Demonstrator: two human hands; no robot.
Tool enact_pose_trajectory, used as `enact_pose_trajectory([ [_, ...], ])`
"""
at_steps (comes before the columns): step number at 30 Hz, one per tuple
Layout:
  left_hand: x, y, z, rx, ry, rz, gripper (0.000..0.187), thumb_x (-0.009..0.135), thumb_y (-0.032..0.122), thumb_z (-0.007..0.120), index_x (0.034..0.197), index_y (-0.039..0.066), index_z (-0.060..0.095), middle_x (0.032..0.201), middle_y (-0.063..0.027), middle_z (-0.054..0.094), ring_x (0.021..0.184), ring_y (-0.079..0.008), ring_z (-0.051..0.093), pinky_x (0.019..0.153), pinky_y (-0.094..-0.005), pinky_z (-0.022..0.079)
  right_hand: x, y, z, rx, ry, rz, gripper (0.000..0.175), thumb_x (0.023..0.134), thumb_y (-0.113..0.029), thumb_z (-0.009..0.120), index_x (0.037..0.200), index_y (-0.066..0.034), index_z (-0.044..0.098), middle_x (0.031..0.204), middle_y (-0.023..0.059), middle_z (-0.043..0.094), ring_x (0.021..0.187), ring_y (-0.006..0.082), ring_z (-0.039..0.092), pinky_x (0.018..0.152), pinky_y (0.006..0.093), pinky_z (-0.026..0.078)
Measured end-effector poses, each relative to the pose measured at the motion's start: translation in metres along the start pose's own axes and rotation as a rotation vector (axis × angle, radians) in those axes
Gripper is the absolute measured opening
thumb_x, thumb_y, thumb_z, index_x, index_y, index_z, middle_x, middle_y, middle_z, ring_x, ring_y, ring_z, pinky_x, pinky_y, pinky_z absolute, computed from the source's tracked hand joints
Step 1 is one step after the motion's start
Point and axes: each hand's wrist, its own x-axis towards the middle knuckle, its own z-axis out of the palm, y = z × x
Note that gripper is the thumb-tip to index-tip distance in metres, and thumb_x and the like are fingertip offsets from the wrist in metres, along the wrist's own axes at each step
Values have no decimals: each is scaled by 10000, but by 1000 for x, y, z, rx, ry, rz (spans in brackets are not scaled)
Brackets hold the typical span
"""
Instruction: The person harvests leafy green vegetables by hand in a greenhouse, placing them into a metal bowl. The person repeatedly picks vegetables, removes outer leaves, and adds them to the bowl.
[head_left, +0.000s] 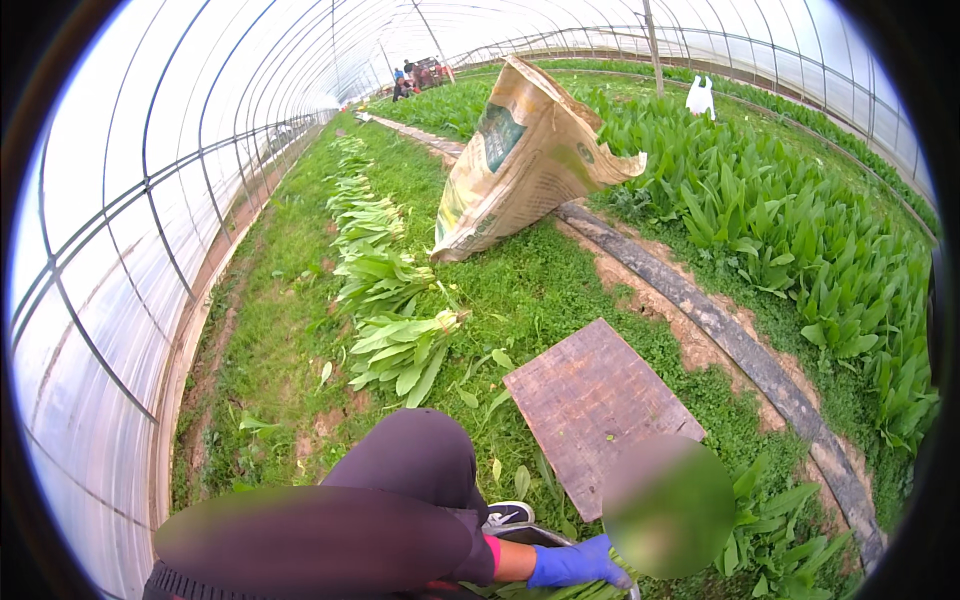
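Observation:
My left hand (574, 564), in a blue glove with a pink cuff behind the wrist, is at the bottom edge of the view. Its fingers close over a bunch of long-leaved greens (589, 591), partly cut off by the frame. A dark-rimmed container (534, 533) lies beside the forearm. Just beyond sits a worn wooden board (596, 409) on the low weeds. To its right are loose leafy greens (780, 525). My right hand is out of view; a blurred round patch covers the area beside the glove.
Tied bunches of greens (405, 346) lie in a row leading away. A large printed woven sack (517, 161) stands tilted, its mouth gaping. A dark flat hose-like strip (697, 300) borders the growing crop (840, 262). Plastic greenhouse film (82, 420) rises at left. People (403, 86) are far off.

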Motion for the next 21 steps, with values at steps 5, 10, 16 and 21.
enact_pose_trajectory([
  [5,-4,-3,4,7,-14,-24,502,727,209,843,1140,10,637,986,-75,700,868,-148,624,800,-323,517,-10,6,4,24,-14,16,257,913,-285,597,1013,-92,735,973,157,718,945,286,685,752,399,526],
  [10,-4,-19,5,69,-31,-31,489,736,193,839,1141,8,636,997,-68,696,887,-136,616,807,-314,514,-17,12,16,46,-20,30,267,904,-290,607,1014,-80,729,968,164,716,942,298,684,760,402,527],
  [16,10,-54,7,-30,-117,-116,454,714,132,821,1112,6,644,967,-88,695,860,-168,631,800,-328,527,-29,17,27,90,-27,50,281,893,-297,619,1015,-66,723,961,173,714,939,313,683,769,407,528],
  [21,-2,-55,20,52,-265,37,468,726,95,797,1159,33,629,983,-27,663,915,-115,573,835,-300,500,-48,25,30,151,1,68,295,885,-303,628,1016,-54,717,956,180,712,936,325,682,777,411,528],
])
